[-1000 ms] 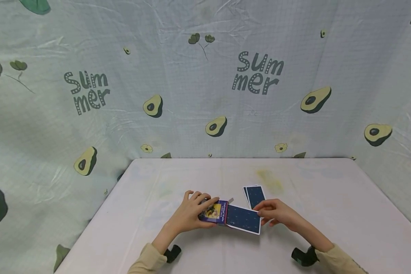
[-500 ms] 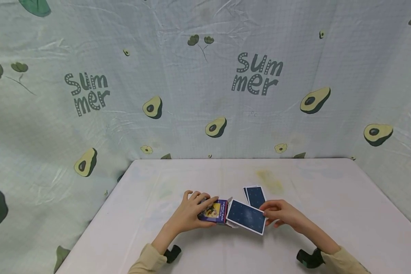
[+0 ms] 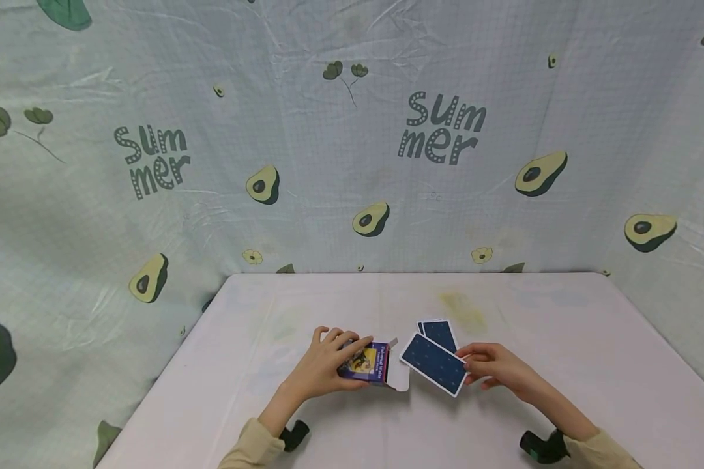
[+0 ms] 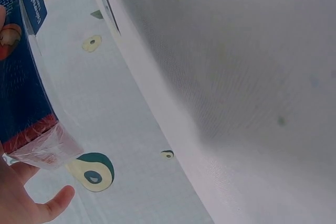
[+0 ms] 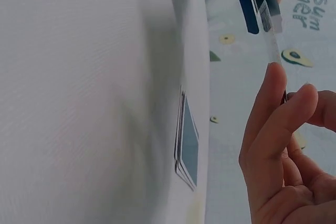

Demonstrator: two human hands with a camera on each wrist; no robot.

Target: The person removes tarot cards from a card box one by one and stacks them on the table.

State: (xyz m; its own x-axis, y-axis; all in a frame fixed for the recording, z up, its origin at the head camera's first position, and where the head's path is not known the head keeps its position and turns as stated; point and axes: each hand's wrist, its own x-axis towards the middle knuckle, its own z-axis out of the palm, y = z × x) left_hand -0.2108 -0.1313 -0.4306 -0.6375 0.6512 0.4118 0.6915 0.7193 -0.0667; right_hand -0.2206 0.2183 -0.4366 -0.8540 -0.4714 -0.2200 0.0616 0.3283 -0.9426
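Observation:
My left hand grips a purple tarot card box lettered "Universal Waite", its open end facing right with a white flap out. In the left wrist view the box shows a blue side, with clear wrap at one end. My right hand pinches a blue-backed tarot card by its right edge, held apart from the box. Behind it a few cards lie fanned on the table; the held card covers part of them. The right wrist view shows the held card nearly edge-on between thumb and fingers.
The white table runs back to a hanging cloth printed with avocados and "summer". A dark wrist camera sits under the left wrist, another dark camera under the right.
My right hand has drawn the card out of the box and moved it to the right, tilting it. The left hand and box have stayed in place; the flap now shows.

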